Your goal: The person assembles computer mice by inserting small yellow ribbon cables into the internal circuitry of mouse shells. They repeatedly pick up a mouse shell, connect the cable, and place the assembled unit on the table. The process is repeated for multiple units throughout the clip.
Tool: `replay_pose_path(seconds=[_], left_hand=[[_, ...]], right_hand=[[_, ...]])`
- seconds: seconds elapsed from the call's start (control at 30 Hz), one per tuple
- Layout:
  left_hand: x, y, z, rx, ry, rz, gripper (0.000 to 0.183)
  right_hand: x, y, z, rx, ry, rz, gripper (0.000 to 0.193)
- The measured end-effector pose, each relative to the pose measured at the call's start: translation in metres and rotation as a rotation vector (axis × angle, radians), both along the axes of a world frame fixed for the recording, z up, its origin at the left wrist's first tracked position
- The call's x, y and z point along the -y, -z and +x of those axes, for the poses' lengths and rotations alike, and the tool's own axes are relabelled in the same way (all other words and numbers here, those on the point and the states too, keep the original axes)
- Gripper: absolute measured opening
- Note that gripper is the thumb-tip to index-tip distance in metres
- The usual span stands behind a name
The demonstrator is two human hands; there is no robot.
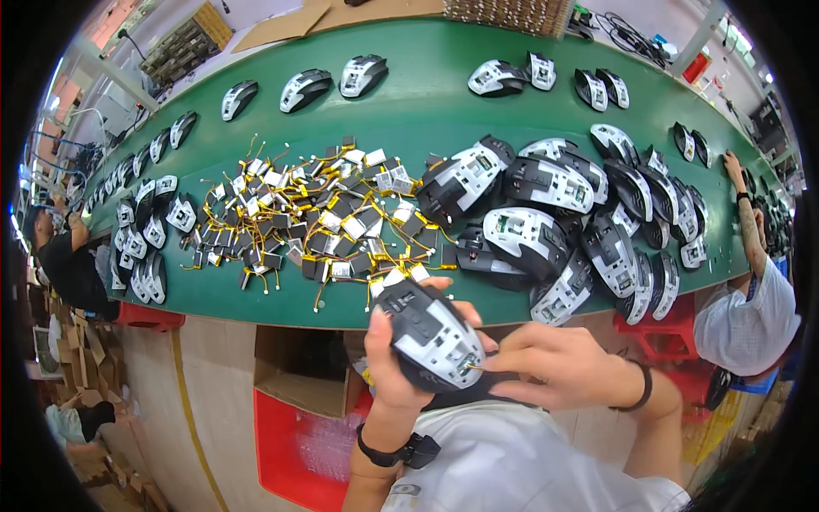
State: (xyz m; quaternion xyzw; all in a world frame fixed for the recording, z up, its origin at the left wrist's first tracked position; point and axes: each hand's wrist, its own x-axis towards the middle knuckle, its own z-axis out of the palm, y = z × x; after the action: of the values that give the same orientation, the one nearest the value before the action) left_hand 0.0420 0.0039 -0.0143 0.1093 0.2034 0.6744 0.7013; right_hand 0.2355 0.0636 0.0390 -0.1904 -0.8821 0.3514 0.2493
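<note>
In my left hand (389,367) is a black and white computer mouse (428,331), tilted with its opened underside up; the fingers wrap round its sides just off the table's near edge. Small openings in the white panel show inner parts. My right hand (554,365) is closed in a pinch at the mouse's lower right end. A thin yellowish bit shows by the fingertips, too small to name. Beyond lies a heap of small battery packs (341,229), dark and white with yellow tape and thin wires. Right of it similar mice (554,183) are piled, undersides up.
More mice (363,75) stand along the far side of the green table (367,128), with another cluster (153,230) at left. Below the edge are a cardboard box (299,375) and a red crate (277,452). One person (746,316) sits at right, another (72,264) at left.
</note>
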Motion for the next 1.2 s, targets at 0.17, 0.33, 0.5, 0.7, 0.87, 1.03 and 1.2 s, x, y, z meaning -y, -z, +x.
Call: replay_pose_path(seconds=[0.17, 0.33, 0.5, 0.7, 0.87, 1.03, 1.2], left_hand=[[-0.002, 0.004, 0.0, -0.048, -0.046, 0.03, 0.082], [-0.01, -0.001, 0.006, -0.166, -0.081, 0.067, 0.079], [-0.009, 0.001, -0.001, -0.263, -0.105, 0.109, 0.083], [-0.008, -0.005, -0.001, -0.291, -0.171, 0.116, 0.088], [-0.008, -0.003, -0.005, -0.33, -0.212, 0.192, 0.093], [-0.008, 0.0, -0.008, -0.34, -0.14, 0.224, 0.093], [-0.015, -0.003, 0.002, -0.41, -0.27, 0.175, 0.091]], right_hand=[[0.019, 0.04, 0.003, -0.722, 0.329, -0.925, 0.03], [0.024, 0.016, -0.028, -0.913, 0.235, -1.309, 0.028], [0.026, 0.021, -0.031, -0.537, 0.345, -0.788, 0.034], [0.025, 0.017, -0.041, -0.307, 0.434, -0.147, 0.023], [0.032, 0.023, -0.044, -0.382, 0.449, -0.482, 0.014], [0.027, 0.031, -0.035, -0.377, 0.385, -0.68, 0.015], [0.032, 0.036, -0.045, -0.582, 0.459, -0.801, 0.018]])
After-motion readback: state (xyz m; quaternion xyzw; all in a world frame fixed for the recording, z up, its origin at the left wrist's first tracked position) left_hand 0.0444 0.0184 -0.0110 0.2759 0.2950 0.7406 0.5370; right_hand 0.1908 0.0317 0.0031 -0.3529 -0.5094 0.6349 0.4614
